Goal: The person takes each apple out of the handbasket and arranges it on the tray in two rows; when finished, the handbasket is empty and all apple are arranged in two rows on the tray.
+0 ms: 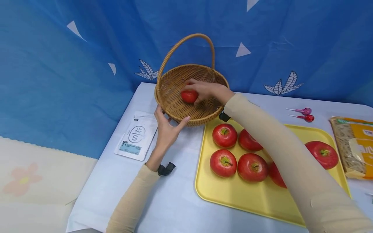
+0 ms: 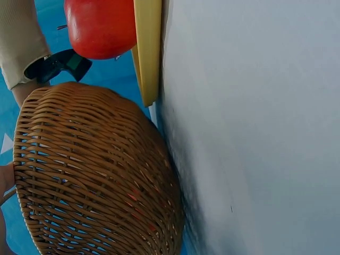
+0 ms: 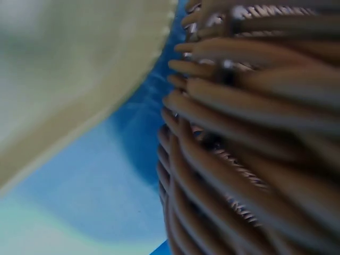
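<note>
Right hand (image 1: 204,90) is down inside the basket (image 1: 175,106), fingers curled over a red apple (image 1: 189,96) — glossy, round, bright red, sitting on the woven floor right under that grip. Left hand (image 1: 166,127) grips the basket's near rim, thumb and fingers spread round the weave. Just beside the right forearm, a yellow tray (image 1: 233,197) carries more red apples (image 1: 224,135) on the worktop (image 1: 163,200).
</note>
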### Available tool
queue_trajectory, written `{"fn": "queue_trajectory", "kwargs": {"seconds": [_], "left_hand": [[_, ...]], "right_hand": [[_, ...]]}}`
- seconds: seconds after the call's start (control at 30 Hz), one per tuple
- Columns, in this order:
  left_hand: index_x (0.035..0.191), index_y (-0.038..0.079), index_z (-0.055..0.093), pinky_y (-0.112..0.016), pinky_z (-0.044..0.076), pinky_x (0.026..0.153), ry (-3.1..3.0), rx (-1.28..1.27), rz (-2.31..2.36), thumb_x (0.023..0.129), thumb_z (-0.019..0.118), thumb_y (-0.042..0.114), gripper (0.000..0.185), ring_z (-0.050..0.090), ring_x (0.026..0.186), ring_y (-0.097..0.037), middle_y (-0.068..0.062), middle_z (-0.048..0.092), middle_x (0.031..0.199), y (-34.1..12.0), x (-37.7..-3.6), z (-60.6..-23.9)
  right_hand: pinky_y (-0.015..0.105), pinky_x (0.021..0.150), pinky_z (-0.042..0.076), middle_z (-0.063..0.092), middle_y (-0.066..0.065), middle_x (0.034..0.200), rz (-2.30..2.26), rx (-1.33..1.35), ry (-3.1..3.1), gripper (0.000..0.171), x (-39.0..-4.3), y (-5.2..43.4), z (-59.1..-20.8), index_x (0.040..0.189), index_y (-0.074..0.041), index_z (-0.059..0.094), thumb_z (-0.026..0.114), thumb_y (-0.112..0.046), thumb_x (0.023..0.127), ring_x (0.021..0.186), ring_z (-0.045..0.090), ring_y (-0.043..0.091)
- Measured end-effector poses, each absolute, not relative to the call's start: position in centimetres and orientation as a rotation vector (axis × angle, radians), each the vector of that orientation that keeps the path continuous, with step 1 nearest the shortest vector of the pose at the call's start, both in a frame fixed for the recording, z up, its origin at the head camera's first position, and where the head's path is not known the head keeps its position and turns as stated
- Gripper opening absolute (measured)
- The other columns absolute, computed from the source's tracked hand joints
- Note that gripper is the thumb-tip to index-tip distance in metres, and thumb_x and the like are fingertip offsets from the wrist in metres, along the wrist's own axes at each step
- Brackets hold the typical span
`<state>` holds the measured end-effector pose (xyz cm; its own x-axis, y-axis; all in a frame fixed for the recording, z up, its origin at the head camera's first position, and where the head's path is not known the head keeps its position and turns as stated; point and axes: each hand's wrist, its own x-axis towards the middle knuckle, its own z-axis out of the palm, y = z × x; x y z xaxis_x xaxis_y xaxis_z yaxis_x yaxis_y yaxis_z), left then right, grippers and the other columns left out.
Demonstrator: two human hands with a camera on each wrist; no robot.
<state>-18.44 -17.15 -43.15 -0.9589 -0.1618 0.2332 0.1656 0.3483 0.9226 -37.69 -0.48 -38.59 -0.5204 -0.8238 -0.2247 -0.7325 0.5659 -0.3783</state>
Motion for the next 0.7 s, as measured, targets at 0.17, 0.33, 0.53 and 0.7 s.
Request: {"fn": "queue_trajectory", "kwargs": {"seconds": [0.17,0.33,0.53,0.7], "left_hand": [[0.156,0.018,0.005,-0.048,0.041,0.11,-2.329,-0.008,-1.629,0.08,0.08,0.038,0.109,0.032,0.14,-0.037,-0.019,0.014,0.153,-17.2,-18.4,-43.2],[0.156,0.02,0.004,-0.047,0.041,0.11,-2.337,-0.006,-1.62,0.079,0.081,0.04,0.11,0.033,0.141,-0.036,-0.018,0.015,0.153,-16.9,-18.2,-43.3],[0.155,0.019,0.004,-0.048,0.041,0.11,-2.343,-0.011,-1.609,0.08,0.081,0.037,0.109,0.033,0.14,-0.038,-0.019,0.015,0.153,-16.9,-18.2,-43.3],[0.155,0.018,0.004,-0.048,0.041,0.11,-2.357,0.014,-1.592,0.08,0.08,0.039,0.11,0.032,0.14,-0.038,-0.017,0.015,0.153,-17.3,-18.4,-43.4]], "right_hand": [[0.058,0.112,0.032,0.031,0.014,0.149,-0.326,-1.265,2.462,0.072,-37.6,-0.7,-38.9,0.144,-0.023,0.044,0.079,-0.01,0.082,0.136,0.038,0.04],[0.057,0.111,0.034,0.039,0.015,0.141,-0.339,-1.273,2.512,0.069,-37.3,-0.2,-38.8,0.14,-0.022,0.048,0.081,-0.016,0.08,0.128,0.044,0.038],[0.056,0.104,0.041,0.044,0.016,0.135,-0.484,-1.288,2.616,0.071,-35.9,2.4,-37.2,0.141,-0.021,0.048,0.083,-0.021,0.079,0.122,0.046,0.036],[0.057,0.099,0.043,0.045,0.018,0.133,-0.573,-1.267,2.746,0.072,-33.8,5.4,-34.6,0.139,-0.018,0.051,0.084,-0.022,0.076,0.12,0.044,0.037]]}}
